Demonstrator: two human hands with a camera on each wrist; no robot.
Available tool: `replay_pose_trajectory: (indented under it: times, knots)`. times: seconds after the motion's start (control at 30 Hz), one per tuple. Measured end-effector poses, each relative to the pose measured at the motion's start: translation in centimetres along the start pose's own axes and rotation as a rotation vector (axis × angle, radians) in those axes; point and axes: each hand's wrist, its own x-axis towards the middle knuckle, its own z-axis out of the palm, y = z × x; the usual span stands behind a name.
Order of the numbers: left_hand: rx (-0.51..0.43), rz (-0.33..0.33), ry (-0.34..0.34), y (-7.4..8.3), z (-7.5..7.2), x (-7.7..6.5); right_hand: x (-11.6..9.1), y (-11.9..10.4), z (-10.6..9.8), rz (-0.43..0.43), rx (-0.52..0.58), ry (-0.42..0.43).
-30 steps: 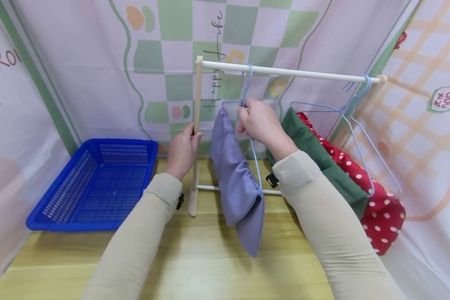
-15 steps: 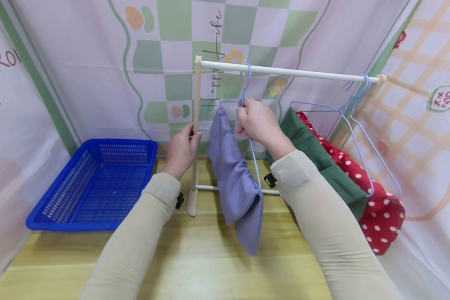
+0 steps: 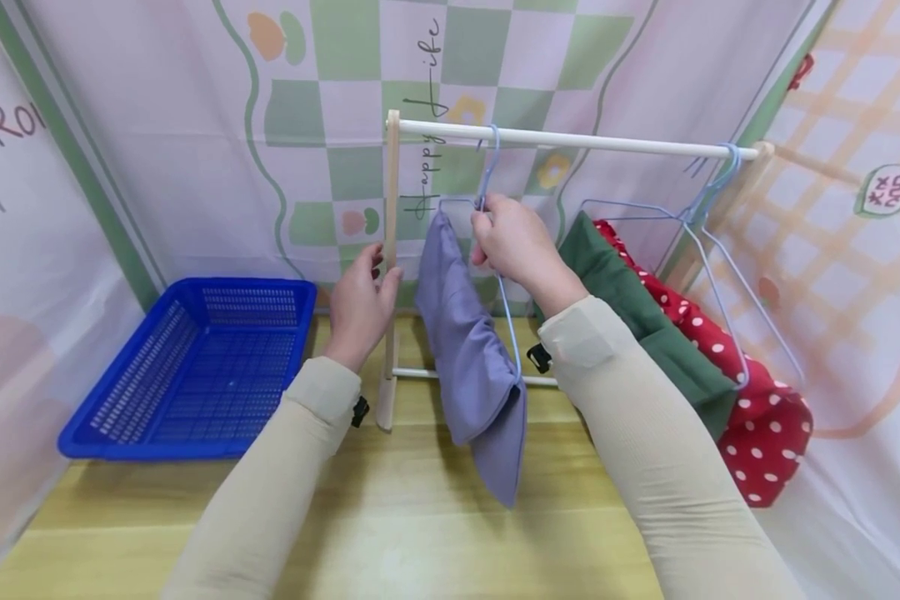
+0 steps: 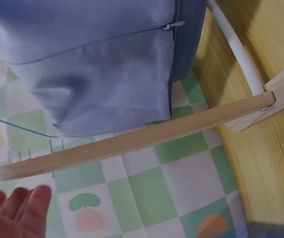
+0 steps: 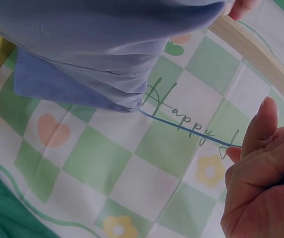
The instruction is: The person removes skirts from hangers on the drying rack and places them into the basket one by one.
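Observation:
A light blue wire hanger (image 3: 508,317) hooks over the white rail (image 3: 600,143) of a small wooden rack. My right hand (image 3: 521,242) pinches it just below the hook. From it hangs a lavender zippered cloth (image 3: 461,333) that looks like a cushion cover; its zipper pull (image 4: 174,25) shows in the left wrist view. Beside the rack's left wooden post (image 3: 391,183), my left hand (image 3: 360,312) has its fingers spread loosely. In the left wrist view, that hand's fingers (image 4: 38,203) stand apart from the post.
On the rack's right hang a green cloth (image 3: 645,325) and a red polka-dot cloth (image 3: 768,433), on blue hangers. A blue plastic basket (image 3: 150,452) stands left of the rack on the wooden table (image 3: 405,533). Printed curtains (image 3: 345,50) enclose the back and sides.
My left hand has loosened its grip on the post, its fingers now spread. The right hand keeps its pinch on the hanger, which has shifted slightly left with the lavender cover.

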Motion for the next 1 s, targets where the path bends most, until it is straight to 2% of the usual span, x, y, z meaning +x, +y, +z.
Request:
replay_pose_trajectory:
  times: [0.17,0.23,0.3,0.4,0.47,0.67,0.8,0.9,1.0]
  knots:
    - [-0.022,0.084,0.131,0.5,-0.5,-1.2,0.0,-0.1,-0.1,0.001,0.005,-0.008]
    - [-0.043,0.117,0.149,0.8,-0.5,-1.7,0.0,-0.1,-0.2,0.004,0.011,-0.011]
    - [-0.067,0.138,0.136,1.0,-0.4,-2.2,0.0,0.0,-0.2,0.006,0.014,-0.014]
    - [-0.096,0.13,0.068,1.3,-0.2,-3.1,0.0,0.0,-0.3,0.005,0.01,-0.017]
    - [-0.094,0.102,-0.001,1.4,0.0,-3.7,0.0,0.1,-0.3,0.002,0.009,-0.018]
    - [-0.072,-0.049,-0.247,1.5,1.4,-5.4,0.0,0.2,-0.3,0.003,0.008,-0.009]
    - [-0.086,-0.123,-0.322,1.0,2.6,-6.3,-0.1,0.2,-0.3,0.003,0.013,-0.015]
    - [-0.144,-0.186,-0.365,0.6,3.5,-6.7,-0.1,0.2,-0.3,-0.005,0.017,-0.014]
    - [-0.309,-0.31,-0.419,0.2,4.3,-7.3,-0.2,0.1,-0.3,-0.011,0.021,-0.012]
